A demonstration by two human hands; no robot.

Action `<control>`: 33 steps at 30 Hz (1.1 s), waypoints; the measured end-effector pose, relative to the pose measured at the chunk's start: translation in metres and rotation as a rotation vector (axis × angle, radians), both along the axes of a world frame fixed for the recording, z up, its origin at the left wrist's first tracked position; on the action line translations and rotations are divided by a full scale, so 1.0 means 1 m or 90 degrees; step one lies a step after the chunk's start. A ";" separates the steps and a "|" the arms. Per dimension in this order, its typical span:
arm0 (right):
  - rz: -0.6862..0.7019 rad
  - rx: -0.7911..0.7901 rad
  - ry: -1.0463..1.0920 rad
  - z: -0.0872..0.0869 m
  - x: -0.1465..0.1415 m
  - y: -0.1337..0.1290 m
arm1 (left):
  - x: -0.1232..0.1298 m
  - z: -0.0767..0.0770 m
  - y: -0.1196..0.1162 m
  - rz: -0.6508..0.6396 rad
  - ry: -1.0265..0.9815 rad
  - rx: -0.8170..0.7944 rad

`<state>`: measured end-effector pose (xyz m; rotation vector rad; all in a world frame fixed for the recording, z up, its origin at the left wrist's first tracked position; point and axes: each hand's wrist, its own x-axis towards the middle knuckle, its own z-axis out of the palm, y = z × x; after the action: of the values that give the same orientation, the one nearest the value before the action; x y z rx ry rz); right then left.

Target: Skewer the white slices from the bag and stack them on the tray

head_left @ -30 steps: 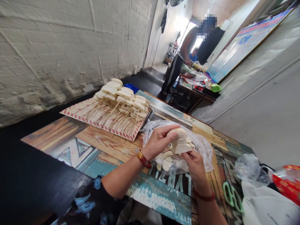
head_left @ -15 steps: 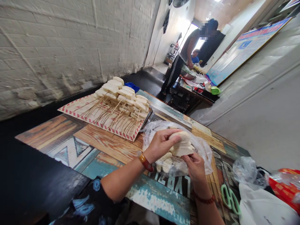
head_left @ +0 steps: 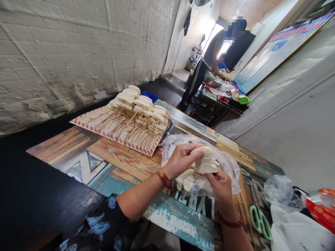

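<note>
My left hand (head_left: 181, 161) is closed around a thick, pale, flat oval food piece (head_left: 205, 162) that looks layered, its thumb lying across the near face. Below its lower right edge, the fingers of my right hand (head_left: 222, 184) are pinched together; what is between them, if anything, is hidden. Both hands are over an open clear plastic bag (head_left: 231, 167), where more pale pieces (head_left: 187, 179) lie. To the left, a pile of similar pieces on sticks (head_left: 142, 103) rests on a patterned sheet (head_left: 91, 122), the sticks pointing toward me.
Thin wooden sticks (head_left: 239, 207) and green-handled scissors (head_left: 260, 223) lie right of the bag on the patterned table (head_left: 123, 153). A white bag (head_left: 293, 226) and red packaging (head_left: 323, 209) sit at far right. Another person (head_left: 209, 59) stands bent over a cluttered table behind.
The view has shifted slightly, so the table appears a little further right. Both hands keep nearly the same pose around the pale food piece.
</note>
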<state>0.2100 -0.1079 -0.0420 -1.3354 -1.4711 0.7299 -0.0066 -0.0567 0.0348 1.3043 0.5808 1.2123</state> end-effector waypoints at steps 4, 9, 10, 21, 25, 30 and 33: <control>-0.005 -0.003 0.007 0.000 0.003 0.000 | 0.000 -0.001 0.001 -0.015 -0.020 -0.017; -0.006 -0.025 0.006 0.000 0.002 -0.001 | 0.002 -0.003 0.003 -0.027 -0.046 -0.042; -0.007 -0.029 0.001 0.002 0.001 -0.002 | 0.002 -0.004 0.003 -0.029 -0.051 -0.047; 0.040 -0.094 -0.014 0.025 -0.013 0.000 | 0.005 -0.015 0.017 -0.031 -0.175 -0.203; 0.052 -0.107 -0.038 0.023 -0.010 0.000 | 0.001 -0.022 0.031 0.030 -0.188 -0.283; 0.043 -0.033 -0.096 0.026 -0.011 0.001 | -0.001 -0.026 0.039 0.047 -0.217 -0.304; 0.034 -0.013 -0.093 0.025 -0.013 0.002 | 0.001 -0.029 0.041 0.039 -0.197 -0.289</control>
<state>0.1970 -0.1063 -0.0175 -1.3944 -1.6239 0.6956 -0.0059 -0.0160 0.0057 0.7073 0.6275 1.2144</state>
